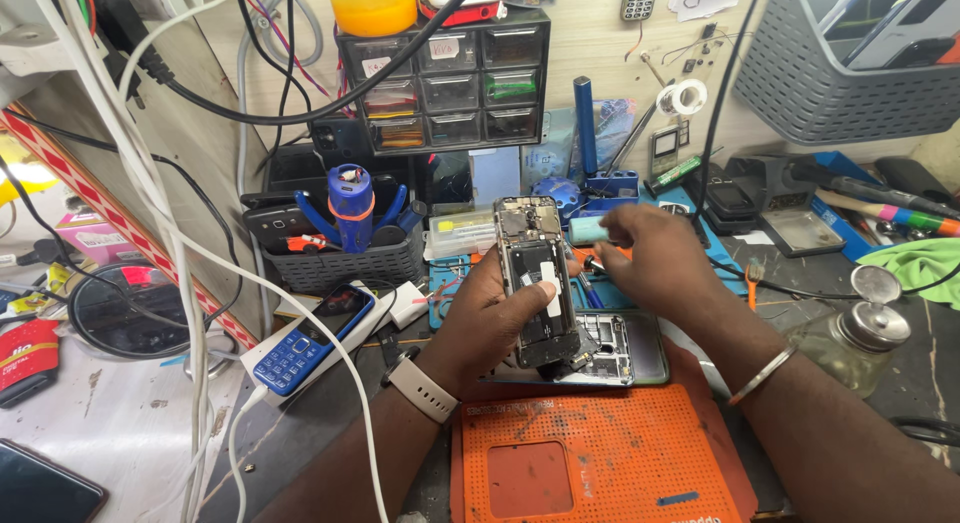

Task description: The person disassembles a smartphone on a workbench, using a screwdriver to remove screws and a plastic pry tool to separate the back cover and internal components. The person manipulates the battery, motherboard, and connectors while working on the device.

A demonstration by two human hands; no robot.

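My left hand (490, 318) grips an opened smartphone (538, 278), back cover off, its battery and circuit board facing me and held upright above the bench. My right hand (650, 258) reaches forward just right of the phone, fingers closed around a small pale green cylinder (590, 230) among the tools at the back. Under the phone lies a separate phone frame (615, 348) with exposed parts. An orange perforated work mat (600, 463) sits in front of it.
A small drawer cabinet (445, 78) stands at the back. To the left are a dark basket of phones and tools (335, 253), a blue keypad phone (315, 338) and white cables (215, 313). A glass bottle (855, 348) and a grey basket (850, 73) are at right.
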